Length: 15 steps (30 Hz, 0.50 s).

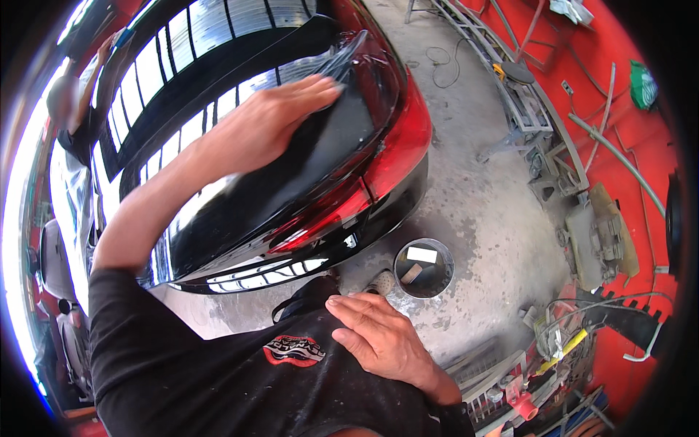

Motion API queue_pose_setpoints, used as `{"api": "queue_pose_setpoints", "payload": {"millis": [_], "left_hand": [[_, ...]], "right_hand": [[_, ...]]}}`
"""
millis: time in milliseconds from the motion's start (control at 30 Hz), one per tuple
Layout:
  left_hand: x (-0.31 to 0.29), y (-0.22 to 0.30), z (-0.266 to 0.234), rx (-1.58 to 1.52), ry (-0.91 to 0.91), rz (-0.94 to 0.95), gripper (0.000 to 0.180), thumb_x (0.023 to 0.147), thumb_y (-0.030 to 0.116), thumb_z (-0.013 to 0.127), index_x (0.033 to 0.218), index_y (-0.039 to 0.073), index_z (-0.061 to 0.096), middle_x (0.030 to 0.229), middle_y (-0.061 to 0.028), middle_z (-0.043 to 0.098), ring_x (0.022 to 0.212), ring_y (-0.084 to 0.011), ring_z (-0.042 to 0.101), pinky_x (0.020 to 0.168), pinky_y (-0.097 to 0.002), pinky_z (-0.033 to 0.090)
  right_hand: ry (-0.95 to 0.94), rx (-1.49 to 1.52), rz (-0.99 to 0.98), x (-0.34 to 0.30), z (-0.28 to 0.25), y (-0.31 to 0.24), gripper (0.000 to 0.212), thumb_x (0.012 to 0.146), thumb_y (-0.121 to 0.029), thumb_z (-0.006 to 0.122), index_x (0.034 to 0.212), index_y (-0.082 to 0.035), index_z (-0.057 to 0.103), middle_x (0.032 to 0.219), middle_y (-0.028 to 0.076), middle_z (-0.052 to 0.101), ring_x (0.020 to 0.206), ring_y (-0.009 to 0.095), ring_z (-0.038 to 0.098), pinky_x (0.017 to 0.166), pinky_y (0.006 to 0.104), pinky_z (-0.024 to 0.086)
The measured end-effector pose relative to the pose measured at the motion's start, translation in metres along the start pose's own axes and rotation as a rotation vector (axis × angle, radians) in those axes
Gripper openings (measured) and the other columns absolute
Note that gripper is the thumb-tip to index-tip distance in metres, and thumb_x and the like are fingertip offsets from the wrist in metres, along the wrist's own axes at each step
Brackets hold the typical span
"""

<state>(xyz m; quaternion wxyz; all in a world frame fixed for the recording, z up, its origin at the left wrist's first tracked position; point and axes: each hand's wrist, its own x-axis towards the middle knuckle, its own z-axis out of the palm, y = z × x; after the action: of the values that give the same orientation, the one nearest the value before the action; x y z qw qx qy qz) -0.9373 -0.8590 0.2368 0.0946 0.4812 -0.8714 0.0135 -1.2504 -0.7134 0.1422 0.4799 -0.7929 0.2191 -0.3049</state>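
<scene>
My left hand [298, 105] reaches over the rear corner of a glossy black car [262, 197], its fingers stretched out and slightly blurred. It is at the dull, hazy patch of the panel; whether something thin lies under the palm is hidden. Just beyond the fingertips is a wrinkled, see-through streak [348, 52] that could be film or liquid. The red tail light [404, 138] wraps round the corner, right of that hand. Close to my body, my right hand [375, 335] is held in the air before my black shirt, fingers extended, with nothing seen in it.
A round bucket [424, 291] with a white rectangle and a brown block inside stands on the stained concrete floor [488, 240]. Metal frames [535, 109] and hoses line the red wall [626, 138] at right. Another person [69, 109] is at the far left by the car.
</scene>
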Motion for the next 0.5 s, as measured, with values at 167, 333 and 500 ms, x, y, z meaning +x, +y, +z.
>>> {"api": "queue_pose_setpoints", "payload": {"millis": [167,333,500], "left_hand": [[0.041,-0.013,0.014,0.116,0.028,0.075,0.05,0.094,-0.013,0.054,0.141,0.001,0.062,0.148,-0.018,0.06,0.142,-0.0342,0.052,0.123,-0.0433,0.041],[-0.004,0.037,0.004,-0.004,-0.008,0.057,0.058,0.087,-0.019,0.055,0.141,0.002,0.063,0.149,-0.0184,0.059,0.145,-0.0331,0.049,0.125,-0.0428,0.039],[0.03,-0.014,0.009,0.048,0.035,0.081,0.05,0.093,-0.016,0.052,0.139,0.002,0.063,0.148,-0.018,0.059,0.144,-0.031,0.051,0.124,-0.0428,0.039]], "right_hand": [[-0.079,-0.01,-0.029,0.003,0.01,-0.001,0.042,0.099,-0.024,0.071,0.135,-0.004,0.067,0.13,0.013,0.07,0.119,0.033,0.065,0.104,0.041,0.053],[-0.077,0.002,-0.017,0.005,0.013,0.008,0.042,0.099,-0.025,0.071,0.135,-0.004,0.067,0.129,0.013,0.071,0.118,0.033,0.065,0.101,0.04,0.054],[-0.1,0.009,-0.063,0.014,0.016,0.004,0.041,0.097,-0.021,0.074,0.133,-0.003,0.069,0.128,0.013,0.072,0.118,0.033,0.066,0.1,0.0403,0.055]]}}
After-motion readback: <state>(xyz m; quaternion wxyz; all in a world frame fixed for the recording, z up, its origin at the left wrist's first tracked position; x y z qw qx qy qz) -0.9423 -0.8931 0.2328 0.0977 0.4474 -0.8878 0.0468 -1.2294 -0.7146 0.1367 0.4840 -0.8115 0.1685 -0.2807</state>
